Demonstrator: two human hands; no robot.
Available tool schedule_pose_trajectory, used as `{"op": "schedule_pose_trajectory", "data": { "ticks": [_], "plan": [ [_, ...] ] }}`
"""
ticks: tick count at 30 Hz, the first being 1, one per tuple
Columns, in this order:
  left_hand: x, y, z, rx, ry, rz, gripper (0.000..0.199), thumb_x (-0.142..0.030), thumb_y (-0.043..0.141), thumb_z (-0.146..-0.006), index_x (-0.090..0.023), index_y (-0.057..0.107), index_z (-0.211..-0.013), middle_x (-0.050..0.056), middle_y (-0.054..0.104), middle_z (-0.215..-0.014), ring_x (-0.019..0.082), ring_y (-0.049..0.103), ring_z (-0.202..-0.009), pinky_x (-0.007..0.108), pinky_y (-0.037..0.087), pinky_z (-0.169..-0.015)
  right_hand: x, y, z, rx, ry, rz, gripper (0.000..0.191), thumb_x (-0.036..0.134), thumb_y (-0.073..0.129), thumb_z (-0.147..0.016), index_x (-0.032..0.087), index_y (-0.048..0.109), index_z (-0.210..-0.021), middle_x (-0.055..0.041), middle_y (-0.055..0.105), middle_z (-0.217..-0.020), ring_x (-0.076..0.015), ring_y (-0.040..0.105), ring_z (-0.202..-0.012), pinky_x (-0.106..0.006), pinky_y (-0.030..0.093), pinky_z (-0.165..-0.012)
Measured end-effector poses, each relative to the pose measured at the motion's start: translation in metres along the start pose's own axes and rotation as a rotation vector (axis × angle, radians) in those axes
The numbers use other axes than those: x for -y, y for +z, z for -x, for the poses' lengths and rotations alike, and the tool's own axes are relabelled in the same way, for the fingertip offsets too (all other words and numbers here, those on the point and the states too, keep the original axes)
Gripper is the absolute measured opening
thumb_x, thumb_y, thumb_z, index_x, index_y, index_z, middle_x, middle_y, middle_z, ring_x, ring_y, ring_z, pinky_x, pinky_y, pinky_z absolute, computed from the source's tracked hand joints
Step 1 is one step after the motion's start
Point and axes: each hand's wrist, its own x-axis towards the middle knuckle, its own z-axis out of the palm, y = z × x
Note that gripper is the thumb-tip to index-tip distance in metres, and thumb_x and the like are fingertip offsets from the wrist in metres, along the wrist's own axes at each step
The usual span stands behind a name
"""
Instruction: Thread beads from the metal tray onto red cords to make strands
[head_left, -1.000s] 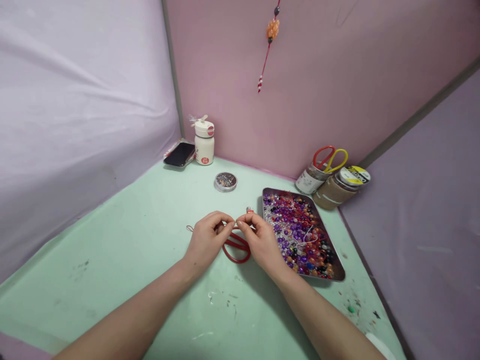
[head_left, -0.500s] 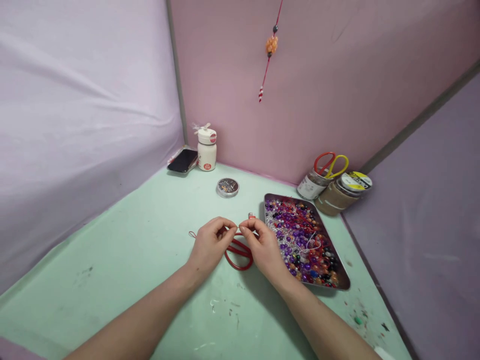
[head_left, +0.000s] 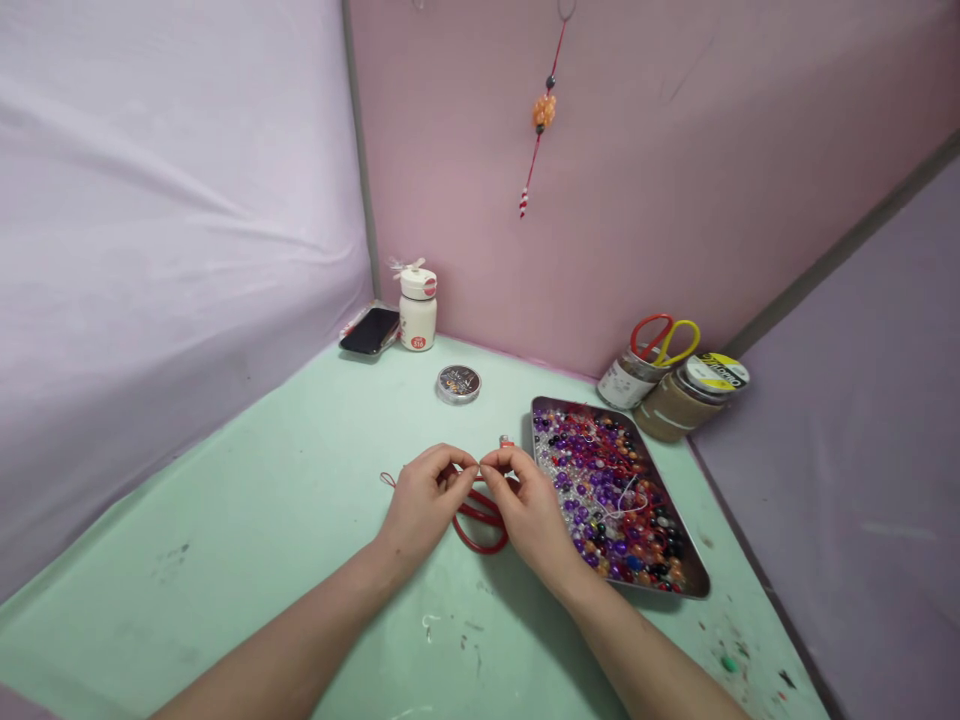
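Note:
My left hand [head_left: 429, 492] and my right hand [head_left: 531, 510] meet at the fingertips over the green table. Each is closed in a pinch of thumb and forefinger; what lies between the tips is too small to make out. Under them lie red-handled scissors [head_left: 480, 547], partly hidden by my hands. A thin red cord loop [head_left: 387, 479] sticks out to the left of my left hand. Just beyond my right hand is a small red lighter-like object [head_left: 506, 441]. Right of that hand stands a metal tray [head_left: 703, 582] with purple, clear, orange and black beads and red cord.
A round spool [head_left: 459, 382] lies behind my hands. Further back are a white bottle [head_left: 418, 310] and a phone [head_left: 370, 331]. Jars [head_left: 676, 402] and scissors in a can [head_left: 625, 380] stand back right. A beaded string [head_left: 544, 112] hangs on the pink wall.
The whole view has shifted slightly, so objects appear a little lower. My hands keep the same fingertip-to-fingertip pinch above the scissors.

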Motion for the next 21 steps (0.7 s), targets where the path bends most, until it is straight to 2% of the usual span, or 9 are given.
{"op": "schedule_pose_trajectory", "data": {
  "ticks": [5, 11, 21],
  "plan": [
    [0.0015, -0.0001, -0.0018, -0.002, 0.024, 0.005, 0.014, -0.025, 0.052, -0.082, -0.019, 0.063, -0.076, 0.001, 0.063, -0.075, 0.012, 0.051, -0.063, 0.025, 0.04, -0.061, -0.0001, -0.0006, -0.0001, 0.001, 0.006, -0.005, 0.018, 0.036, 0.052, -0.087, 0.02, 0.06, -0.082, -0.0033, 0.061, -0.081, -0.0181, 0.057, -0.079, -0.029, 0.049, -0.068],
    [0.0004, -0.0006, -0.0008, 0.021, 0.006, 0.025, 0.014, -0.027, 0.054, -0.083, -0.019, 0.064, -0.078, 0.001, 0.064, -0.078, 0.013, 0.053, -0.066, 0.025, 0.041, -0.064, -0.0012, -0.001, -0.0009, -0.033, -0.024, 0.038, 0.017, 0.032, 0.052, -0.088, 0.02, 0.06, -0.081, -0.0019, 0.061, -0.081, -0.0177, 0.057, -0.082, -0.03, 0.046, -0.075],
    [-0.0006, -0.0013, -0.0001, 0.021, 0.004, 0.005, 0.014, -0.025, 0.051, -0.083, -0.019, 0.061, -0.076, 0.002, 0.063, -0.078, 0.013, 0.053, -0.067, 0.026, 0.04, -0.063, -0.0003, -0.001, 0.0004, -0.016, -0.016, 0.045, 0.015, 0.031, 0.051, -0.088, 0.02, 0.06, -0.082, -0.0024, 0.061, -0.082, -0.0177, 0.057, -0.082, -0.029, 0.046, -0.073]
  ]
}}
